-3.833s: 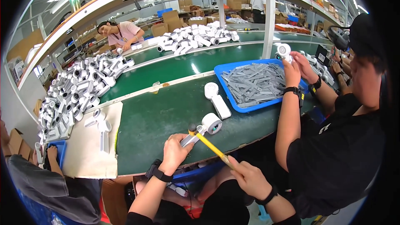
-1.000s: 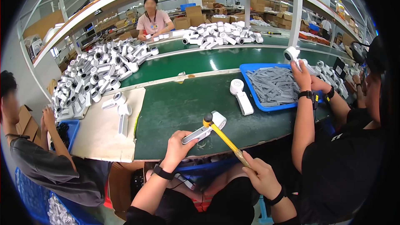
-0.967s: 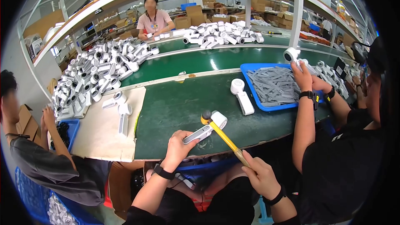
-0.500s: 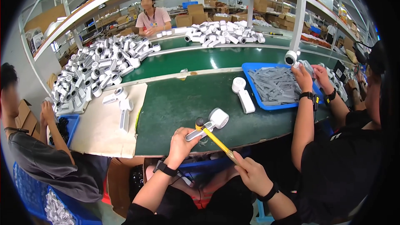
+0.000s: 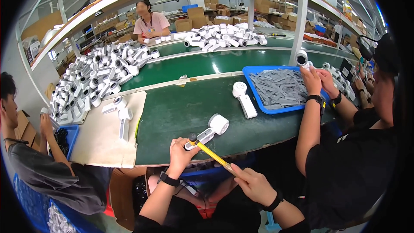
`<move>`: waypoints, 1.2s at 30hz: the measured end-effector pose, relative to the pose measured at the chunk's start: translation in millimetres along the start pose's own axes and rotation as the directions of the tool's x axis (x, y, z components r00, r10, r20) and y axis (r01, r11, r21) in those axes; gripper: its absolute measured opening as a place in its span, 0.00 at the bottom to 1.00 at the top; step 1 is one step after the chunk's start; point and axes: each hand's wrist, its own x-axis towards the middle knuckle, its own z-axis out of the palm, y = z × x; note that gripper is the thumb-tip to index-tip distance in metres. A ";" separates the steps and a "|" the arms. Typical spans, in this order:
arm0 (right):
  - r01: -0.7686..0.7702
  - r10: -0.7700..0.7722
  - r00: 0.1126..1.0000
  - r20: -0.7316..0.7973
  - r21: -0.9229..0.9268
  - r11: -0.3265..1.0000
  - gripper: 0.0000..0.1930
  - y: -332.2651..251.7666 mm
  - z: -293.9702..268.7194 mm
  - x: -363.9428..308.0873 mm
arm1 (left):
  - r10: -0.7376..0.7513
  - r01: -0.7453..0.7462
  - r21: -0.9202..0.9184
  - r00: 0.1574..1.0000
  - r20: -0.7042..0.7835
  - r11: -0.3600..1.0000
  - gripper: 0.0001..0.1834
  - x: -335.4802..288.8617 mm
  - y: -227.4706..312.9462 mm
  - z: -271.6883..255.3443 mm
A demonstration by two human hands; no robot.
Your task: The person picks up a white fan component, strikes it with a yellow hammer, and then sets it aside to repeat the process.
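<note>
My left hand [image 5: 180, 153] is closed around the lower handle of a white handheld device [image 5: 218, 124]. It has a round perforated head and a grey strip along its handle, and it lies tilted over the green bench. My right hand [image 5: 255, 184] grips a small hammer [image 5: 213, 155] with a yellow handle and a dark head. The hammer head is at the handle's lower end, beside my left fingers; whether it touches the device I cannot tell. Farther right on the bench lies a similar white device [image 5: 245, 100].
A blue tray [image 5: 276, 111] holds grey strips; a co-worker's hands [image 5: 315, 80] hold a device over it. Two devices lie on a beige board [image 5: 108, 146], with a large pile [image 5: 97, 73] behind. A green belt [image 5: 194, 67] runs beyond. Co-workers sit left and across.
The hammer head has shifted along the device's handle toward its lower end, near my left fingers. My left hand still holds the device. The whole view has shifted slightly.
</note>
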 end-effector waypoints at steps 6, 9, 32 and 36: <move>-0.050 0.065 0.985 -0.160 0.100 0.994 0.25 12.9 -6.2 4.2 | -0.073 0.072 0.019 0.993 0.088 0.997 0.16 2.4 14.7 -7.9; -0.034 0.036 0.993 -0.112 0.027 0.999 0.26 19.9 -8.2 5.8 | -0.114 0.026 0.379 0.971 0.211 0.925 0.21 8.4 31.2 -13.4; -0.221 0.384 0.879 -0.284 0.471 0.854 0.26 72.1 -4.8 -76.9 | -0.240 0.311 0.891 0.941 -0.239 0.332 0.33 61.0 -156.9 -87.2; -0.309 0.469 0.857 -0.212 0.517 0.798 0.27 79.7 0.8 -83.3 | 0.073 -0.073 0.749 0.997 0.033 0.659 0.33 79.2 -56.2 -15.4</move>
